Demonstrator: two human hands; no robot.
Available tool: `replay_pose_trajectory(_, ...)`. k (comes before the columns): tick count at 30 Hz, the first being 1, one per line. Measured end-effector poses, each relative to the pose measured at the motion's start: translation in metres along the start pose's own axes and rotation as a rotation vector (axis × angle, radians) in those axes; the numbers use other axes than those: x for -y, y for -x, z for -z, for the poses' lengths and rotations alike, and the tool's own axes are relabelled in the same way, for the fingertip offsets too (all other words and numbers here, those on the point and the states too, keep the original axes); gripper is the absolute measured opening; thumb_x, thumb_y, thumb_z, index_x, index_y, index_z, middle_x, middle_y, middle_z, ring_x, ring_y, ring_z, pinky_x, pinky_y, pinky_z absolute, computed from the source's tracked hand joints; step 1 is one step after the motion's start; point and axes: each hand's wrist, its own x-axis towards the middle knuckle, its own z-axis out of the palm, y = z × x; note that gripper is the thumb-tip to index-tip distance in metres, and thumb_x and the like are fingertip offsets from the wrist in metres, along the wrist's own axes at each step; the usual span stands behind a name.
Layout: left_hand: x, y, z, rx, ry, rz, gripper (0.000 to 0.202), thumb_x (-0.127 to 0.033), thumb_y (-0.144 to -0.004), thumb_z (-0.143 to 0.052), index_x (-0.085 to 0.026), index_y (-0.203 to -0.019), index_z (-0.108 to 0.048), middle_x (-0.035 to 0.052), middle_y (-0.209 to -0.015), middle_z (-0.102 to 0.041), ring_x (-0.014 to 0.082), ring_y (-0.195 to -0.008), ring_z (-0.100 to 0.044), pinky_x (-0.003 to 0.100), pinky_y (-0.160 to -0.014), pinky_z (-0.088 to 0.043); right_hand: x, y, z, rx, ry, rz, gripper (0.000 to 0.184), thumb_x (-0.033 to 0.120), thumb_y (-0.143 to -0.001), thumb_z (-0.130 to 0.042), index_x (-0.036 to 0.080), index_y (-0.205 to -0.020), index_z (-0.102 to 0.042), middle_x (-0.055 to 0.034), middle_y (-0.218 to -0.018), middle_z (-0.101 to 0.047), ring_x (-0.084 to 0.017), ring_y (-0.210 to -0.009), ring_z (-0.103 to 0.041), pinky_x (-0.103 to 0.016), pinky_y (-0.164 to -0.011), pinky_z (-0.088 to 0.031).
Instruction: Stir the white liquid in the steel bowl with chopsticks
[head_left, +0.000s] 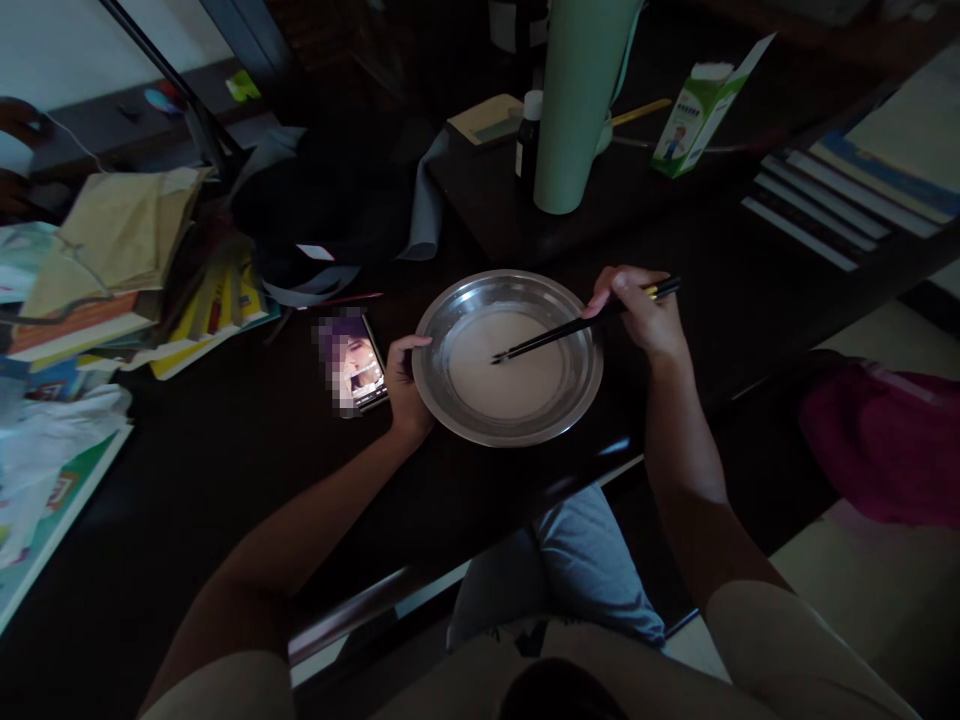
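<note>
A wide metal bowl (pixel 516 432) sits on the dark table in front of me, holding a pale, milky mixture (pixel 487 385). My left hand (pixel 409 390) grips the bowl's left rim, thumb on top and the other fingers underneath or hidden. Black chopsticks (pixel 570 327) with gold bands near the upper end are pinched in my right hand (pixel 637 305) at the bowl's right side. Their tips reach into the middle of the mixture. Just left of my left hand lies a lit phone (pixel 360 365), its screen partly blurred.
Behind the bowl stand a tall green tumbler (pixel 574 130), a small dark bottle (pixel 528 140) and an opened green-white carton (pixel 690 125). A black bag (pixel 330 200) and piled books (pixel 112 260) lie left. More books (pixel 847 190) are stacked right, above a magenta cloth item (pixel 885 440).
</note>
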Motion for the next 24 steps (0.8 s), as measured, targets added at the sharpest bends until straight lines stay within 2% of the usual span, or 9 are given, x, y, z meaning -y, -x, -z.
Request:
replay_pose_trajectory(3, -0.0008, -0.0005, -0.0001, 0.014, 0.003, -0.001, 0.028, -0.036, -0.077, -0.093, -0.028, -0.096, -0.073, -0.002, -0.091, -0.07, 0.0165, -0.081, -0.065, 0.03, -0.074, -0.054, -0.0012, 0.0005, 0.001, -0.056, -0.046, -0.005, 0.056, 0.079, -0.088, -0.07, 0.029, -0.062, -0.074, -0.0002, -0.054, -0.066, -0.02, -0.059, -0.067, -0.04, -0.065, -0.058)
replay_pose_trajectory(8, 0.0014, 0.0002, 0.0005, 0.02, 0.021, 0.004, 0.03, -0.038, -0.078, -0.092, -0.028, -0.098, -0.073, -0.0019, -0.091, -0.071, 0.0166, -0.082, -0.065, 0.03, -0.074, -0.053, 0.0002, 0.0024, 0.0006, 0.195, -0.039, -0.013, 0.05, 0.072, -0.092, -0.071, 0.029, -0.067, -0.078, -0.0012, -0.061, -0.072, -0.021, -0.067, -0.071, -0.04, -0.07, -0.06)
replay_pose_trajectory(10, 0.0026, 0.0005, 0.0009, 0.018, 0.016, 0.015, 0.03, -0.038, -0.079, -0.092, -0.028, -0.099, -0.073, -0.0015, -0.092, -0.071, 0.0171, -0.082, -0.065, 0.031, -0.075, -0.053, 0.0005, 0.0019, 0.0, 0.222, -0.011, 0.002, 0.048, 0.069, -0.093, -0.071, 0.029, -0.068, -0.079, -0.0016, -0.065, -0.074, -0.021, -0.071, -0.073, -0.041, -0.074, -0.06)
replay_pose_trajectory(15, 0.003, -0.0003, 0.0017, 0.022, 0.001, 0.007, 0.028, -0.036, -0.079, -0.091, -0.028, -0.099, -0.073, -0.0017, -0.091, -0.07, 0.0169, -0.082, -0.064, 0.03, -0.075, -0.053, -0.001, 0.0005, 0.0008, 0.022, -0.013, 0.006, 0.049, 0.071, -0.092, -0.072, 0.03, -0.066, -0.078, -0.0009, -0.06, -0.071, -0.021, -0.065, -0.07, -0.041, -0.069, -0.059)
replay_pose_trajectory(17, 0.0023, -0.0008, 0.0019, 0.021, 0.0, 0.0, 0.028, -0.037, -0.079, -0.092, -0.028, -0.098, -0.073, -0.0021, -0.09, -0.069, 0.0165, -0.081, -0.064, 0.03, -0.075, -0.053, -0.0014, 0.0011, 0.0017, -0.015, -0.05, 0.012, 0.05, 0.072, -0.092, -0.071, 0.03, -0.065, -0.078, -0.0003, -0.057, -0.069, -0.02, -0.061, -0.067, -0.04, -0.065, -0.056)
replay_pose_trajectory(20, 0.0016, -0.001, 0.0021, 0.028, -0.006, -0.013, 0.028, -0.037, -0.079, -0.092, -0.028, -0.098, -0.073, -0.0022, -0.091, -0.07, 0.0164, -0.084, -0.065, 0.03, -0.077, -0.054, -0.0007, 0.0024, 0.0019, 0.091, -0.083, 0.018, 0.05, 0.07, -0.094, -0.07, 0.03, -0.067, -0.079, -0.0008, -0.059, -0.072, -0.019, -0.06, -0.067, -0.04, -0.065, -0.055)
replay_pose_trajectory(22, 0.0017, -0.0008, 0.0021, 0.027, -0.002, -0.003, 0.029, -0.037, -0.079, -0.093, -0.028, -0.097, -0.073, -0.0022, -0.092, -0.07, 0.0161, -0.084, -0.066, 0.03, -0.077, -0.054, 0.0, 0.0027, 0.0014, 0.198, -0.058, 0.009, 0.048, 0.07, -0.094, -0.07, 0.03, -0.067, -0.08, -0.0014, -0.064, -0.075, -0.02, -0.065, -0.07, -0.04, -0.068, -0.056)
replay_pose_trajectory(24, 0.002, -0.0005, 0.002, 0.026, 0.007, 0.011, 0.029, -0.038, -0.079, -0.093, -0.029, -0.097, -0.073, -0.0021, -0.092, -0.07, 0.016, -0.082, -0.065, 0.03, -0.075, -0.054, 0.0005, 0.0022, 0.0007, 0.25, -0.012, 0.005, 0.047, 0.068, -0.094, -0.071, 0.03, -0.068, -0.08, -0.0015, -0.07, -0.078, -0.021, -0.072, -0.072, -0.04, -0.073, -0.057)
